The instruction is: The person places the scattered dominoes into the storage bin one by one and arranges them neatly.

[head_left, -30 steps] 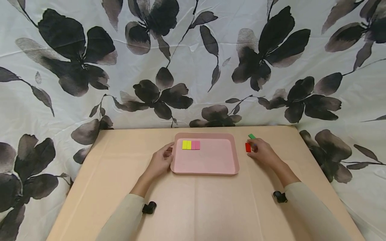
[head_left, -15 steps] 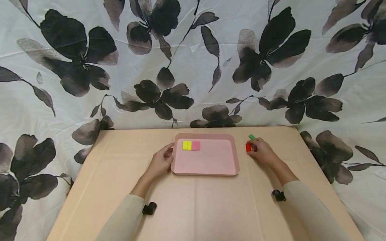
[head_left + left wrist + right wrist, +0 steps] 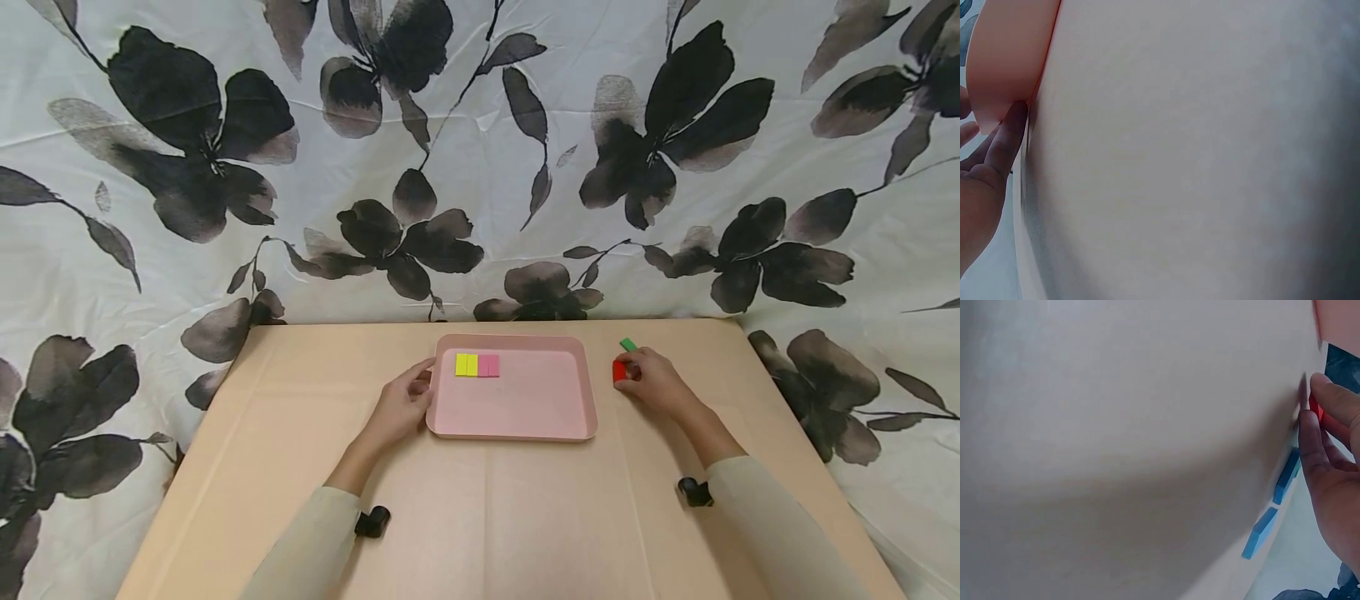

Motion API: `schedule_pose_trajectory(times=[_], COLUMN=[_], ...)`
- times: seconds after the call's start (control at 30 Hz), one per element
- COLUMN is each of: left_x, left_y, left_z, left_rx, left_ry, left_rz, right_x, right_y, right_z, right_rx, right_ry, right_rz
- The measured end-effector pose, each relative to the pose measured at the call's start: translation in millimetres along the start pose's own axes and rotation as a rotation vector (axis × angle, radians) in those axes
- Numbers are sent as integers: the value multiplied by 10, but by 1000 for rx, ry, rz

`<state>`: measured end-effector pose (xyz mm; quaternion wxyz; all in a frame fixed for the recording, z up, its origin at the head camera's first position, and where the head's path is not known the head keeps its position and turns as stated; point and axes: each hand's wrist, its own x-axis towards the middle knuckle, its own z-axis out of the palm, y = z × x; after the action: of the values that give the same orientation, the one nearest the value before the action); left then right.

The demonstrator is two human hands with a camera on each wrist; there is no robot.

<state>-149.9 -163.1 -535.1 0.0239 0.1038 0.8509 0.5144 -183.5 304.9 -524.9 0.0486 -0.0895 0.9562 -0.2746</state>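
- So the relation that matters is sideways: the red block (image 3: 619, 371) sits just off the right edge of the pink tray (image 3: 517, 408), with a strip of counter (image 3: 483, 508) between the two.
- The right hand (image 3: 651, 377) is the near one, obviously. Its grip is narrow, thumb and fingertips pinching that block, which sticks out on the tray side.
- Long axis looks like it points away from the person, but fingers cover part of it so don't quote me. Can't tell if it's off the counter either.
- Pose: right forearm slants in from the near right, fingertips aimed left at the tray, thumb on the near side.
- Left hand (image 3: 405, 403) is over at the tray's left edge, fingers loosely bent and touching it, more resting than clamped imo.
- In the tray, far left part: two yellow blocks (image 3: 461, 365) and two pink blocks (image 3: 483, 366), side by side in one row.
- Green block (image 3: 627, 344) is just beyond the right fingers, and the right wrist view shows two blue blocks (image 3: 1260, 533) near that hand.
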Motion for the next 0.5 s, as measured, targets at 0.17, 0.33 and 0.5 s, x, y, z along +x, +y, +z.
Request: schedule_pose_trajectory(times=[0.17, 0.33, 0.5], left_x=[-24, -45, -67], left_y=[1, 6, 14], left_z=[14, 24, 34], left_rx=[13, 11, 11], left_ry=[0, 9, 13], left_rz=[-3, -7, -8], right_x=[-33, -43, -40], right_y=[-89, -198, -308], right_z=[-7, -13, -15], right_rx=[23, 34, 32], right_ry=[25, 56, 84], right_rz=[-7, -47, -85])
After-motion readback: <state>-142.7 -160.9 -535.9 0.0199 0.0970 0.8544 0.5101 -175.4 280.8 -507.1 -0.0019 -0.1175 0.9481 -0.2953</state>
